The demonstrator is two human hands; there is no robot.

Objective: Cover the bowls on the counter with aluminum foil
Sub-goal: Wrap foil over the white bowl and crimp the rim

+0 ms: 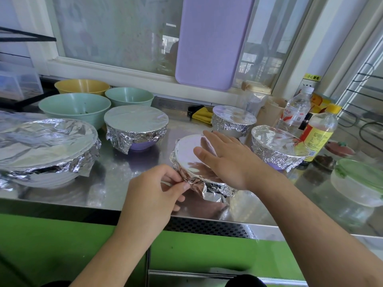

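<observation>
At frame centre, the right hand [226,160] lies flat on the foil-covered bowl [186,160]; the left hand [153,189] pinches its foil edge [192,181].

Left hand [152,188] fingers pinched together; right hand [230,160] flat, fingers straight.

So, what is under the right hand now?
The right hand rests flat on the foil stretched over the front bowl. The left hand pinches the foil's edge. The bowl's contents are hidden by foil.
</observation>
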